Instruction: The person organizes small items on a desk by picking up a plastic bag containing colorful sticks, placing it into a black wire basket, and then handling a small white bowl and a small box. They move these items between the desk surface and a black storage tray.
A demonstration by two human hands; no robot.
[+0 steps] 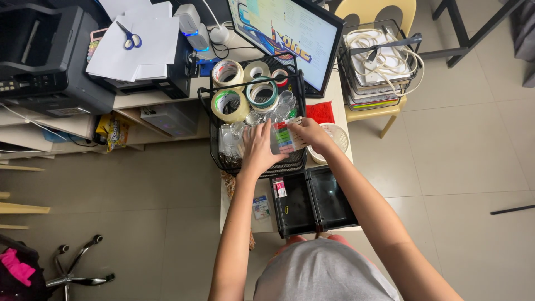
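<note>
Both arms are stretched forward from the body over a narrow table [239, 214], the elbows nearly straight and the forearms converging toward a black wire basket [214, 131]. The left hand [257, 149] is laid palm down, fingers spread and pointing away from the body, with its fingertips against the left edge of a small clear packet of coloured items [284, 136]. The right hand [309, 132] is curled around the right end of the same packet, the thumb and fingers closed on it. The packet is thus held between the two hands, just above the near right part of the basket. Whether the left hand grips the packet or only rests against it cannot be told.

Inside the basket, several rolls of tape [229, 105] are seen at the far side, and small clear containers [281, 106] are clustered in the middle. A black plastic tray [312, 200] with two compartments is set on the table close to the body, below the right forearm. A monitor [290, 33] is standing behind the basket, and a pair of scissors [130, 37] is lying on white paper to the far left.
</note>
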